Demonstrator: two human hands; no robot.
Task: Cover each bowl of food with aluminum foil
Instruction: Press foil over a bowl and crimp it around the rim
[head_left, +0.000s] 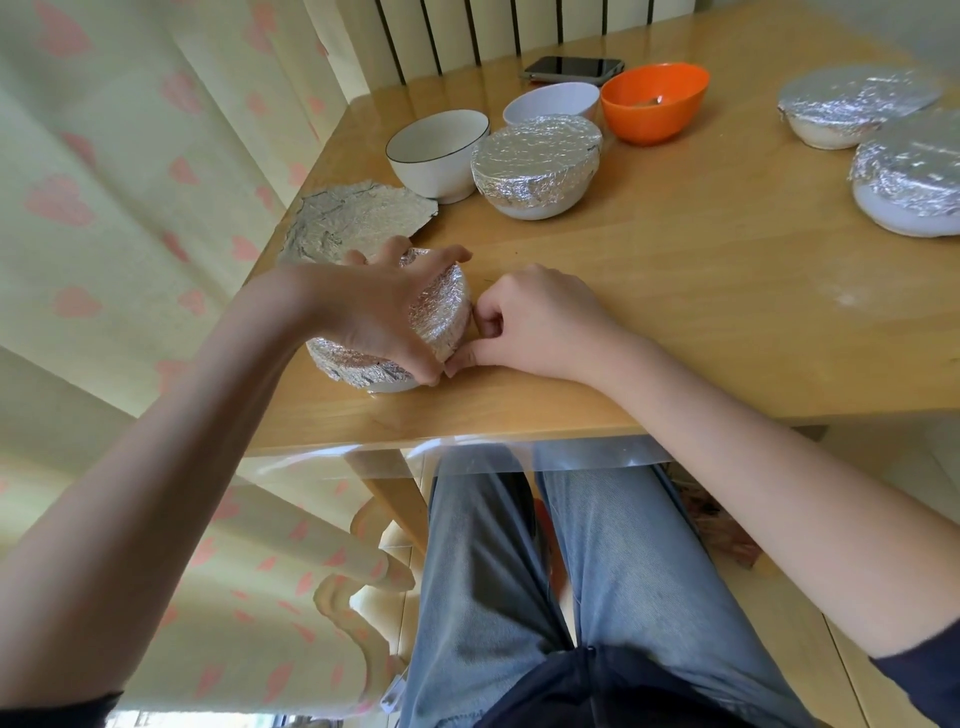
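Bright, soft daylight, even across the tabletop (675, 291); shadows are faint. Foil (535, 156) throws small glints, and the tabletop's near edge shows a glassy sheen. Wide-angle distortion bends the edges; arms loom large and slightly soft

The wooden table (675, 291) carried plenty. By its left edge sat a foil-wrapped bowl (441, 312), and behind it a loose foil sheet (358, 218) lay over that same edge. Further back stood a black-rimmed white bowl (439, 153), a foil-covered bowl (535, 166) touching it, a plain white bowl (550, 101) and an orange bowl (654, 101). A phone (574, 67) lay near the far edge. Two more foil-covered bowls (857, 104) (909, 182) sat toward the right edge.
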